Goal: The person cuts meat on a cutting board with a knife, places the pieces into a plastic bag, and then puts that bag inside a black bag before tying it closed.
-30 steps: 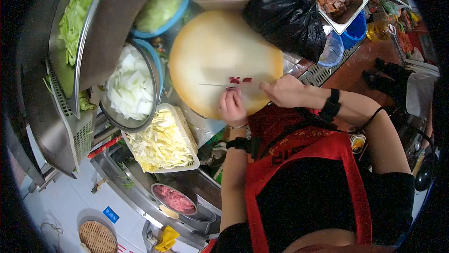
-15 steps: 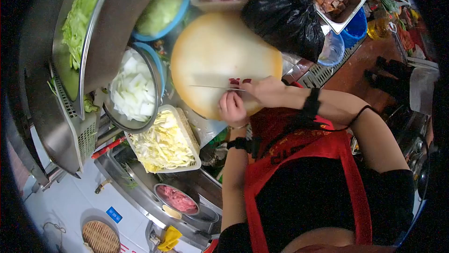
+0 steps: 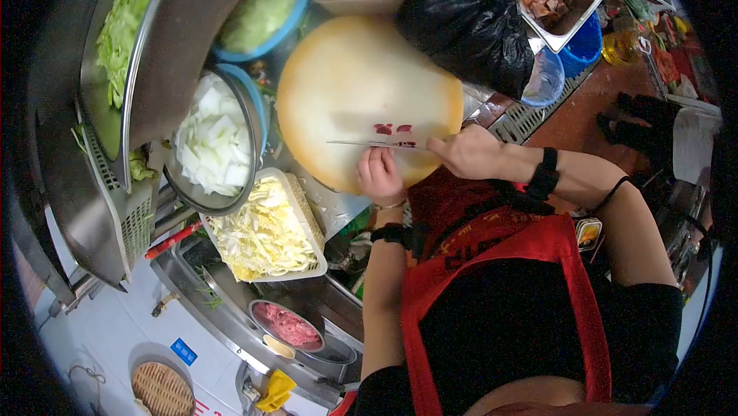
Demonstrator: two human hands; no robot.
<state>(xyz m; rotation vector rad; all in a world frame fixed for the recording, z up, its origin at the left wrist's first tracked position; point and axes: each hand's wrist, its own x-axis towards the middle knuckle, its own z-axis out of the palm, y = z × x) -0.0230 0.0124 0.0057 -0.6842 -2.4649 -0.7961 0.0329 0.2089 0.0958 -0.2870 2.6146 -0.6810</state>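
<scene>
Knife (image 3: pixel 369 142) sits in the right hand (image 3: pixel 467 152)'s closed grip, beside red pieces (image 3: pixel 392 129) on the chopping board (image 3: pixel 354 86); left hand (image 3: pixel 380 175) curls closed, touching the board.

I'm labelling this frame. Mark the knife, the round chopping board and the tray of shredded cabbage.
knife (image 3: pixel 361 142), head view, on the flat of the blade.
round chopping board (image 3: pixel 346 70), head view, on its bare top.
tray of shredded cabbage (image 3: pixel 306 208), head view, on its white rim.

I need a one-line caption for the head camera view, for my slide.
Right hand slices red pieces with a knife on a round cutting board, left hand steadying beside them.
</scene>
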